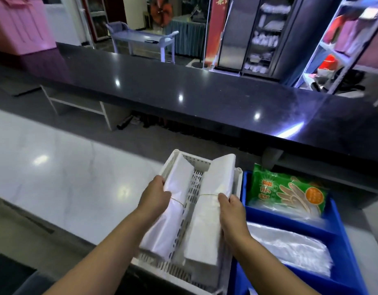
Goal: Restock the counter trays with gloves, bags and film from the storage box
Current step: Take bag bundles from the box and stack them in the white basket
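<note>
Two bundles of white bags are in my hands, both over the white slotted tray (206, 165) in front of me. My left hand (155, 196) grips the left bundle (173, 201) at its left edge, fingers wrapped around it near the thin rubber band. My right hand (231, 213) holds the right bundle (213, 201) on its right edge, the thumb on top beside the band. Both bundles lie lengthwise in the tray, tilted, and between them a strip of the tray's slotted floor stays visible. The far end of the right bundle reaches over the tray's far rim.

Just beside the tray on the right is a blue tray (334, 235) with a divider. Its far compartment has a green glove packet (290, 190) leaning at the back, the near compartment has clear film or bags (290, 245); I cannot tell which. The two trays' walls are touching or almost touching.

On the left of the white tray the pale countertop (66, 177) is bare and wide. Behind the trays runs the dark upper counter (183, 88).
</note>
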A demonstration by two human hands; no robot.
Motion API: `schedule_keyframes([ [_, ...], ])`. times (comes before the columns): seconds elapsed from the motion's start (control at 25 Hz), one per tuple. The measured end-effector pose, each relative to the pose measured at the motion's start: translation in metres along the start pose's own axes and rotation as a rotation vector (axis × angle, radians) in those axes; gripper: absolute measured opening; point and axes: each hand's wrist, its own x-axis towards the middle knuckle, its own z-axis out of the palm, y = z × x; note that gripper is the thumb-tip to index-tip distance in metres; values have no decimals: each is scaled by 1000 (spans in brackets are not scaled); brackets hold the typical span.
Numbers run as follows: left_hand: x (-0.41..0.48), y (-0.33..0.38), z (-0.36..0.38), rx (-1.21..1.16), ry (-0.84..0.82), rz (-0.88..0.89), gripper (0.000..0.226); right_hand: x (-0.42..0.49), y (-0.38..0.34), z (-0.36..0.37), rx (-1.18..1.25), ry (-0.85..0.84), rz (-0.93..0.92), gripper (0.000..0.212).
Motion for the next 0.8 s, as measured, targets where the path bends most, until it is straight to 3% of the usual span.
schedule_keyframes([
  [0.12, 0, -7, 12, 354, -4, 104, 29, 5, -5, -6, -43, 28, -31, 26],
  [0.24, 2, -19, 21, 781, 73, 414, 61, 5, -4, -3, -80, 15, -33, 28],
  [0.32, 8, -26, 23, 863, -40, 589, 56, 4, -2, 0, -87, 8, -26, 28],
  [0.4, 12, -32, 23, 906, -229, 622, 49, 5, -2, 2, -66, 13, -13, 28],
  [0.52, 14, -38, 19, 985, -262, 602, 46, 6, -6, 2, -25, -15, 17, 20],
  [0.6, 11, -31, 19, 849, -235, 572, 38, 6, -7, 3, 6, -38, 21, 21],
  [0.68, 6, -13, 19, 354, -214, 414, 30, 5, -9, 6, 37, -61, 8, 25],
  [0.76, 0, 4, 16, -207, -335, 138, 22, -1, -13, 14, 101, -130, -15, 23],
  [0.8, -3, 11, 13, -379, -386, 51, 18, -4, -15, 19, 139, -170, -20, 21],
])
